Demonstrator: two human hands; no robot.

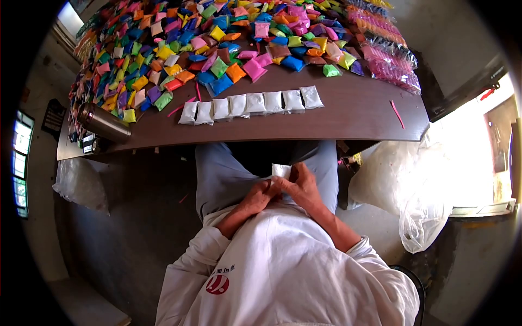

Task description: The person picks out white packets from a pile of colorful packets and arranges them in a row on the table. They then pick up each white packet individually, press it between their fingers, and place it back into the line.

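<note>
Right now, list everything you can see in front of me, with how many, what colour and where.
table: one, brown, ahead of the knees
coloured packets: a large heap, mixed colours, far part of table
white packets: eight, white, row near table's front edge
pink sticks: about three, pink, loose on table
flask: one, metallic, lying at table's left end
plastic bags: at least two, clear, floor either side
held packet: one, white, over the lap
left hand: one, bare, on held packet
right hand: one, bare, gripping held packet
</note>
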